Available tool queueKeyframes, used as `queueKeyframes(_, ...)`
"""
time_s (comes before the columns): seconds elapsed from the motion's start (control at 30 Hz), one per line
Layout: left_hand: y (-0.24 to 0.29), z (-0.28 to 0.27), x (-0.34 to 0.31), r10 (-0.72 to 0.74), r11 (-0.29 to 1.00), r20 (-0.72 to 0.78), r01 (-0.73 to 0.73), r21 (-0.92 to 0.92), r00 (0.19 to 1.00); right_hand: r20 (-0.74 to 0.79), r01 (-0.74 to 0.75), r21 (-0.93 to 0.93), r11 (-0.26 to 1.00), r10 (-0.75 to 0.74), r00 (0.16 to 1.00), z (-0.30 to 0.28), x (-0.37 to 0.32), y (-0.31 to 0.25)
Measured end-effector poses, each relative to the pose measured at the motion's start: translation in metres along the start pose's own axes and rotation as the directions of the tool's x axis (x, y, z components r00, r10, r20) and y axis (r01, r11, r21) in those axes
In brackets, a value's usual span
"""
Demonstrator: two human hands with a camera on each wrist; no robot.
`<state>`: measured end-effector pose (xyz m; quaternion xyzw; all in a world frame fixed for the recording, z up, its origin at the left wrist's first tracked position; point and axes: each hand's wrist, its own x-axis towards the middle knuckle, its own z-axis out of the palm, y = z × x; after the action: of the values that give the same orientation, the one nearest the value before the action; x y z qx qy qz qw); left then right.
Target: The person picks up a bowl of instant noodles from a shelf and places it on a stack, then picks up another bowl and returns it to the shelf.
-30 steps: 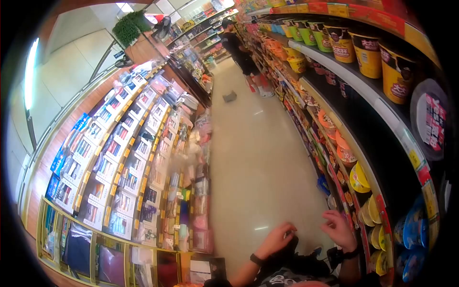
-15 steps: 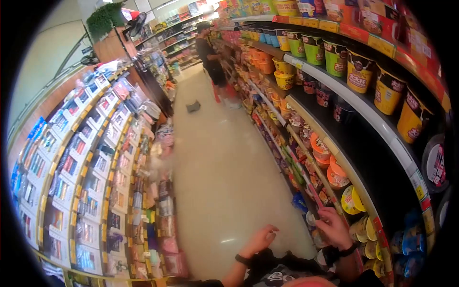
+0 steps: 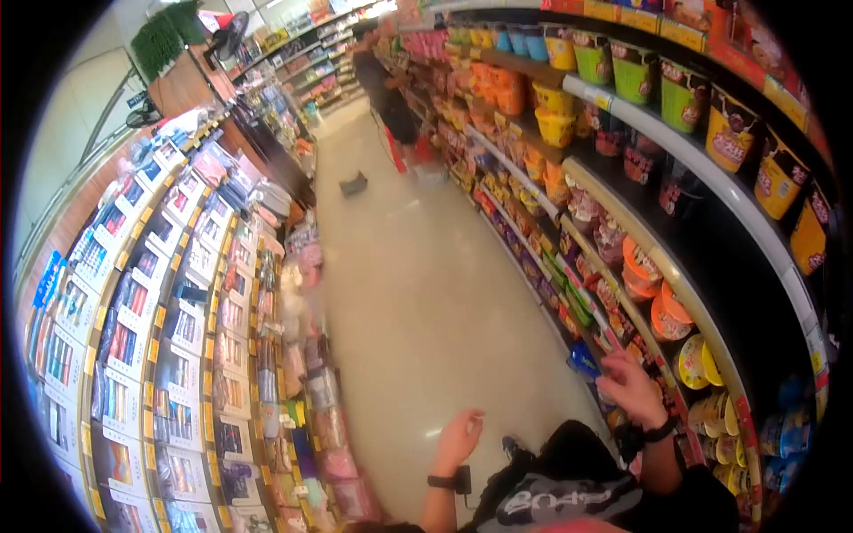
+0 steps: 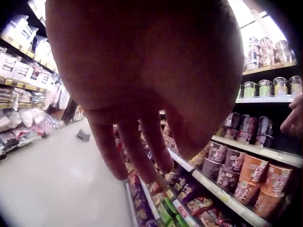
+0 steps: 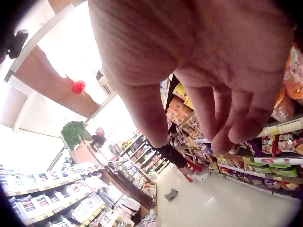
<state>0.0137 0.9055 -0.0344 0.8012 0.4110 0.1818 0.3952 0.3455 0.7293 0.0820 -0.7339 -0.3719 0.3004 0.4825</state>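
Observation:
My left hand (image 3: 458, 439) hangs over the aisle floor with nothing in it. In the left wrist view its fingers (image 4: 137, 151) point down, loosely extended. My right hand (image 3: 633, 387) is beside the right-hand shelves, near a blue packet (image 3: 583, 360) and the lower noodle rows. Seen from the right wrist, the thumb (image 5: 150, 118) stands apart from the relaxed, slightly bent fingers, and no item is between them. Closest on that side are orange noodle bowls (image 3: 668, 315) and yellow-lidded bowls (image 3: 697, 361). Higher up stand green noodle cups (image 3: 633, 75) and yellow cups (image 3: 730, 133).
Shelves of boxed goods (image 3: 182, 382) line the left side. Pale floor (image 3: 391, 311) runs between both rows. Farther along, a person in dark clothes (image 3: 384, 93) stands by the right shelves, with a grey object (image 3: 353, 184) lying on the floor nearby.
The head view has turned right and moved along the aisle, so the scene shifts left and more of the noodle shelves shows. Both hands stay free of items.

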Motion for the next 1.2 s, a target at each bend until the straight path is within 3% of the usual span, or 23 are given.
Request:
queueKeyframes(0.17, 0.000, -0.018, 0.006, 0.015, 1.000, -0.011, -0.015, 0.005, 1.000, 0.014, 0.003, 0.112, 0.994, -0.004, 1.000, 0.021, 0.023, -0.015)
queueKeyframes(0.33, -0.006, -0.025, 0.016, -0.006, 0.994, -0.090, -0.003, -0.105, 0.996, 0.023, 0.043, 0.019, 0.999, -0.043, 0.999, 0.021, 0.044, -0.032)
queueKeyframes(0.4, -0.015, -0.025, 0.022, 0.019, 0.995, -0.078, -0.027, -0.099, 0.997, 0.011, 0.086, -0.041, 0.995, -0.085, 0.996, 0.017, 0.046, -0.027)
queueKeyframes(0.5, -0.017, -0.031, 0.031, 0.069, 0.995, -0.018, -0.070, -0.075, 0.997, -0.044, 0.014, -0.026, 1.000, -0.015, 0.999, 0.012, 0.036, -0.057)
queueKeyframes(0.7, -0.001, -0.026, 0.069, 0.172, 0.983, 0.047, -0.168, -0.076, 0.984, -0.124, 0.015, 0.176, 0.984, 0.007, 0.992, -0.005, 0.042, -0.035)
queueKeyframes(0.83, 0.024, -0.020, 0.092, 0.162, 0.985, 0.058, -0.158, -0.074, 0.985, -0.161, -0.028, 0.190, 0.981, 0.059, 0.985, -0.030, 0.065, -0.044)
queueKeyframes(0.87, 0.024, -0.011, 0.103, 0.180, 0.980, 0.053, -0.174, -0.097, 0.982, -0.197, 0.032, 0.145, 0.989, -0.003, 0.980, -0.039, 0.076, -0.021)
queueKeyframes(0.97, 0.024, 0.004, 0.114, 0.169, 0.980, 0.114, -0.155, -0.122, 0.979, -0.199, -0.120, 0.220, 0.968, 0.165, 0.966, -0.077, 0.093, -0.030)
queueKeyframes(1.03, 0.029, 0.015, 0.137, 0.146, 0.989, 0.195, -0.138, -0.055, 0.970, -0.305, -0.039, 0.255, 0.966, 0.119, 0.945, -0.099, 0.112, 0.008)
queueKeyframes(1.1, 0.047, 0.019, 0.155, 0.218, 0.974, 0.258, -0.226, 0.000, 0.941, -0.401, 0.089, 0.205, 0.975, 0.000, 0.916, -0.121, 0.125, 0.034)
queueKeyframes(1.2, 0.064, 0.038, 0.179, 0.282, 0.957, 0.304, -0.288, -0.029, 0.910, -0.473, 0.071, 0.218, 0.973, 0.042, 0.880, -0.148, 0.132, 0.037)
